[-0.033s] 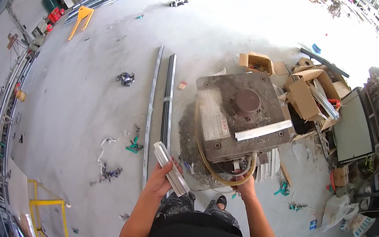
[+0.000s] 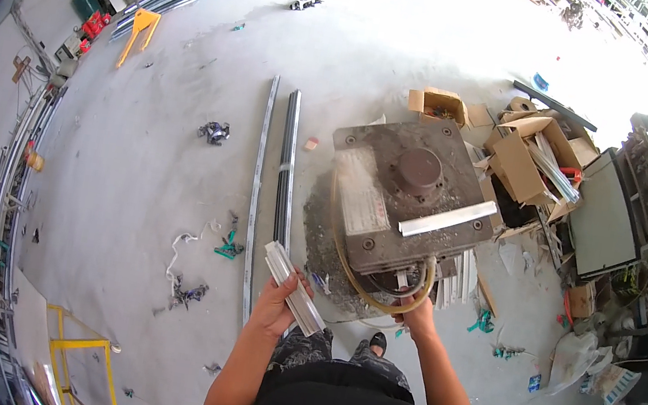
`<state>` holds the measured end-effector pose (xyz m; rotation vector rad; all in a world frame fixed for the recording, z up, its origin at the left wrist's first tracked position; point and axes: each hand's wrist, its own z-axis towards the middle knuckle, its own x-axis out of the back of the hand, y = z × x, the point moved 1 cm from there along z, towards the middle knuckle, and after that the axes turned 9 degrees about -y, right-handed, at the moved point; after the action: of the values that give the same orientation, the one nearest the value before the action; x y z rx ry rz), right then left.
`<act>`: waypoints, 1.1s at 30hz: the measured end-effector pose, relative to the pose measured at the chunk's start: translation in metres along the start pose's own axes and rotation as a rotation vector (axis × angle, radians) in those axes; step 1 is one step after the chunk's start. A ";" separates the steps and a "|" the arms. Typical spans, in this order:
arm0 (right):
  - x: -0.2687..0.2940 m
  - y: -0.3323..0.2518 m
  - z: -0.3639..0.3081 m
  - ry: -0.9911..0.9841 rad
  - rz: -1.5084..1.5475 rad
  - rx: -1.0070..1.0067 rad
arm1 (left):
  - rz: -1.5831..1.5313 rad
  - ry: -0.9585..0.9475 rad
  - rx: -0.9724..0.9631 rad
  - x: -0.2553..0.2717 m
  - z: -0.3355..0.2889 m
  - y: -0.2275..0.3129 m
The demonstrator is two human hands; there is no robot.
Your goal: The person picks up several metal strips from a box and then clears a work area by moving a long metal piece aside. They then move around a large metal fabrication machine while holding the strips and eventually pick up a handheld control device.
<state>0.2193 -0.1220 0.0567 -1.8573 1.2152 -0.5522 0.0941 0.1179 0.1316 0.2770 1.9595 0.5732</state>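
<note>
My left hand grips a short bundle of silvery aluminium profile pieces, held slanted just above the floor. My right hand reaches under the near edge of a squat brown metal machine, its fingers at the yellowish hose that loops below the machine; whether it grips something there is hidden. One cut silver profile strip lies across the machine's top. More short cut pieces stand stacked at the machine's near right side.
Two long metal rails lie on the concrete floor left of the machine. Open cardboard boxes and clutter crowd the right side. A yellow frame stands at lower left. Scraps litter the floor.
</note>
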 end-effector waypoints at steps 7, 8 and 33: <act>0.012 0.005 -0.027 -0.132 0.089 -0.012 | -0.015 -0.044 0.090 -0.035 -0.037 -0.057; 0.013 0.013 -0.024 -0.148 0.069 0.022 | 0.033 -0.017 0.086 -0.038 -0.045 -0.066; 0.012 0.029 -0.032 0.138 -0.468 0.403 | 0.001 0.049 0.255 -0.043 -0.086 -0.118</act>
<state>0.1857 -0.1510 0.0499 -1.7664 0.6760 -1.1095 0.0429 -0.0259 0.1362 0.4258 2.0816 0.3322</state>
